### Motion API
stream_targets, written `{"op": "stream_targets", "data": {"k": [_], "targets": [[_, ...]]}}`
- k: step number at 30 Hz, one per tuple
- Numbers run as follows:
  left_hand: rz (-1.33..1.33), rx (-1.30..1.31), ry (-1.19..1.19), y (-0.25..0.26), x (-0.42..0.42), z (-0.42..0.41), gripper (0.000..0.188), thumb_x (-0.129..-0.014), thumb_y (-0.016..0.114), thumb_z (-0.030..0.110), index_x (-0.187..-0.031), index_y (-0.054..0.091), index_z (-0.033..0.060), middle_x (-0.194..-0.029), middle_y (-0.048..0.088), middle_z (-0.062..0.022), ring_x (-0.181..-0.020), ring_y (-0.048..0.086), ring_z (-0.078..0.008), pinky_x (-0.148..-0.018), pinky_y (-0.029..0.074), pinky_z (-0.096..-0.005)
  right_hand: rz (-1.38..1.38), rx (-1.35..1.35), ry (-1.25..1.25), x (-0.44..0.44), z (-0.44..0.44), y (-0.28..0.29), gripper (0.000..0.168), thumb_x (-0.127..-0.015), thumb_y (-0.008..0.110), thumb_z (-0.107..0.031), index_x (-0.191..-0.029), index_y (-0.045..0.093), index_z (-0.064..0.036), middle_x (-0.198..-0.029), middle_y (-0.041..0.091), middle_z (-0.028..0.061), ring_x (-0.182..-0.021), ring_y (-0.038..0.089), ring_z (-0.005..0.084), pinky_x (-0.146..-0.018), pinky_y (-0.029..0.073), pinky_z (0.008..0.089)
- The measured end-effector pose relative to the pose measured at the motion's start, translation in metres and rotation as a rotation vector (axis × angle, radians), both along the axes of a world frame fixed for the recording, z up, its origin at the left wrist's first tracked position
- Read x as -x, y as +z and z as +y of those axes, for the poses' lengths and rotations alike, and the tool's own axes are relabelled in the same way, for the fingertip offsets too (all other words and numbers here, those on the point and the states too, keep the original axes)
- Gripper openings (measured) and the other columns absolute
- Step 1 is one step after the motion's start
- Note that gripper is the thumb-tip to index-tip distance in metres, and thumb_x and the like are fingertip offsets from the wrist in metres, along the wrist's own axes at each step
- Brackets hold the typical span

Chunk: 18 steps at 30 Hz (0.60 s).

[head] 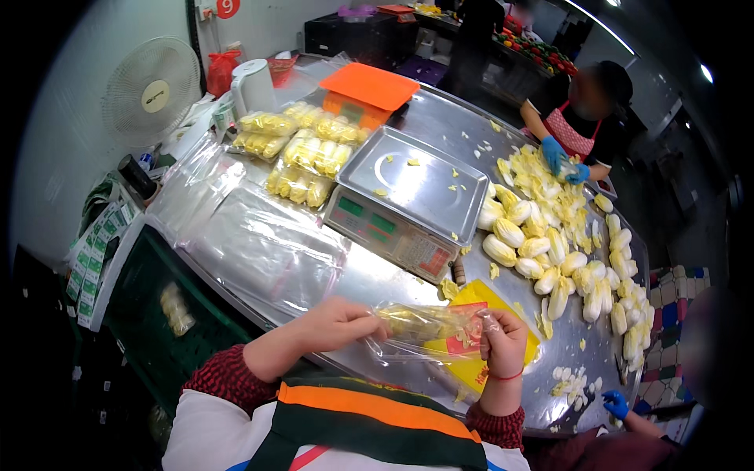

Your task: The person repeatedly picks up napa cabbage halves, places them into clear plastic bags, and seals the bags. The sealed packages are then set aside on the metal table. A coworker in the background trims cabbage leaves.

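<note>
Between my two hands stretches a clear plastic bag point(406, 324) with yellow baby napa cabbages inside. My left hand point(336, 327) pinches one end of it. The other end is gripped by my right hand point(503, 341). Beneath the bag, partly covered, lies a yellow sheet point(471, 294) with a red printed panel. Beyond it stands a weighing scale point(392, 235) with a steel pan point(418, 176) that carries a few leaf scraps. Flat clear bags point(277, 235) are spread on the steel table point(365, 265) to the left of the scale.
Bagged cabbages point(306, 153) are stacked behind the flat bags, beside an orange scale point(371, 88). Loose cabbages point(554, 253) and leaves cover the right side. A co-worker's gloved hands point(565, 162) and another person's gloved hand point(615, 405) are there. A green crate point(171, 288) holds one pack.
</note>
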<state>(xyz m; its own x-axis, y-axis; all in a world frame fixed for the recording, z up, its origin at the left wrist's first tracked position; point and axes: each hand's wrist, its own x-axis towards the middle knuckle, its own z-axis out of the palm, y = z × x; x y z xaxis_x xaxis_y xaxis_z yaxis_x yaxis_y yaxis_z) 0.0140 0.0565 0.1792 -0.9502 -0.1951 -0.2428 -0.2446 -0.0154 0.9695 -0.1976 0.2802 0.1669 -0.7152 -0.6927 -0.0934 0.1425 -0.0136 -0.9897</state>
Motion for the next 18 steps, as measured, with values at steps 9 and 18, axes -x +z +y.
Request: {"op": "stream_targets", "data": {"k": [9, 18], "targets": [[0.084, -0.398, 0.343, -0.041, 0.073, -0.059, 0.025, -0.093, 0.055, 0.016, -0.103, 0.065, -0.0049, -0.101, 0.067, -0.0105, -0.094, 0.063, -0.0173, -0.085, 0.050, -0.0303, -0.114, -0.043, 0.028, 0.072, -0.074, -0.042, 0.021, -0.093, 0.055, -0.017, -0.096, 0.065, 0.001, -0.061, 0.055, 0.0009, -0.046, 0.048, 0.0083, -0.042, 0.036, 0.0221], [0.183, -0.252, 0.491, -0.016, 0.139, -0.107, 0.018, -0.088, 0.056, 0.016, -0.092, 0.066, 0.0018, -0.098, 0.067, -0.0070, -0.088, 0.062, -0.0150, -0.072, 0.052, -0.0309, 0.271, -0.026, -0.211, 0.124, -0.146, -0.004, 0.020, -0.090, 0.059, -0.016, -0.100, 0.063, 0.000, -0.062, 0.057, 0.0020, -0.044, 0.045, 0.0068, -0.039, 0.033, 0.0205]]}}
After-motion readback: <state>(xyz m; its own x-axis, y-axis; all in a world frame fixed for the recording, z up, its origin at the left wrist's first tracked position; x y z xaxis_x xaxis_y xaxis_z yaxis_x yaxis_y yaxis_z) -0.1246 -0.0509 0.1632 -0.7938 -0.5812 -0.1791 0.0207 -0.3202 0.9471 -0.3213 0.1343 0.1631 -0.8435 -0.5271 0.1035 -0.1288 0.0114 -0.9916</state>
